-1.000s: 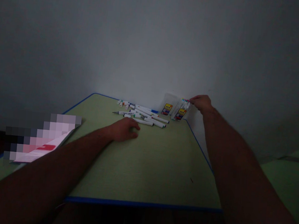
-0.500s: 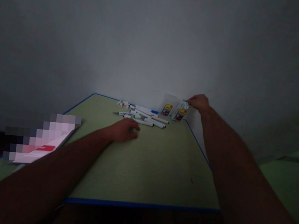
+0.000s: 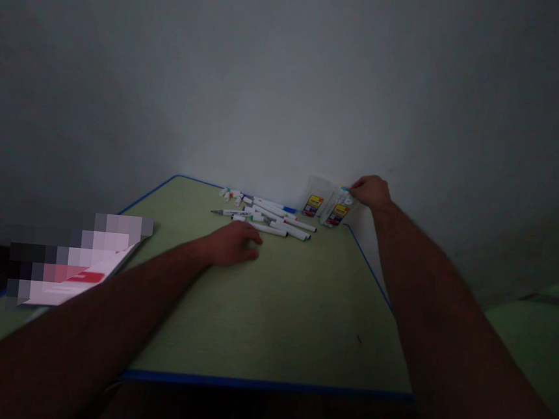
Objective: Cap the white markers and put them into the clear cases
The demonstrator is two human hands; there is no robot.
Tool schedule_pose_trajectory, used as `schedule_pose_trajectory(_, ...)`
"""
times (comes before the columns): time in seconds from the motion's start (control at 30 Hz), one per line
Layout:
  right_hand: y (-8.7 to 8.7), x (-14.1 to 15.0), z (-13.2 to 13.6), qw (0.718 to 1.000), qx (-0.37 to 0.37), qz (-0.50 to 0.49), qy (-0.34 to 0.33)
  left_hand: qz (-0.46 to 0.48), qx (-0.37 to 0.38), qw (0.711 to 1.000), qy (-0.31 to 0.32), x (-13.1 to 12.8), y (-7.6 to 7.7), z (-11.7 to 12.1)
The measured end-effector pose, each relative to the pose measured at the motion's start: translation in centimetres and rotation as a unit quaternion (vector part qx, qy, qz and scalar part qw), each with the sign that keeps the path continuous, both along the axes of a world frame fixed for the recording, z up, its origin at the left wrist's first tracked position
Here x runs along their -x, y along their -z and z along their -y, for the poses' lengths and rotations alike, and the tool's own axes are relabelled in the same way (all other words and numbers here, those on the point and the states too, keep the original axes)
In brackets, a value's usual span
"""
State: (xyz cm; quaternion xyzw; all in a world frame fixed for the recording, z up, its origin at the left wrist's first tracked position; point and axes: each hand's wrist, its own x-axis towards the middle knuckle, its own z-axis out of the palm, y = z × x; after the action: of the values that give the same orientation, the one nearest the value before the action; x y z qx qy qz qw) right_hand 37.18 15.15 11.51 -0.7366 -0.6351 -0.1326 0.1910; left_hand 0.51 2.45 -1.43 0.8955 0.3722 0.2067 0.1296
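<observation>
My right hand (image 3: 370,190) is closed in a pinch at the top right corner of a clear plastic case (image 3: 335,209). This case leans slightly and has a yellow and dark blue label. Small teal ends show at its top, by my fingertips, which partly cover them. A second clear case (image 3: 314,198) with a similar label stands just left of it. My left hand (image 3: 235,243) rests on the table with its fingers apart and bent, holding nothing. Right beyond it lie several white markers (image 3: 268,229) with coloured ends, loosely piled.
The pale green table (image 3: 270,319) has a blue edge and stands against a grey wall (image 3: 270,91). Several white caps (image 3: 238,200) lie near the back edge. A pinkish-white sheet or booklet (image 3: 74,286), partly pixelated, lies at left. Another green surface (image 3: 538,330) is at right.
Almost nothing differs. Both hands keep their places, and the cases and markers stay where they were apart from a tiny shift of the view.
</observation>
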Motion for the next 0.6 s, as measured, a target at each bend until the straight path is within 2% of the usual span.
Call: schedule_pose_trajectory(0.6,-0.34,0.28,-0.46,0.999,0.022,0.044,-0.009,-0.007,0.007,1.0,-0.007,-0.04,0.01,-0.01)
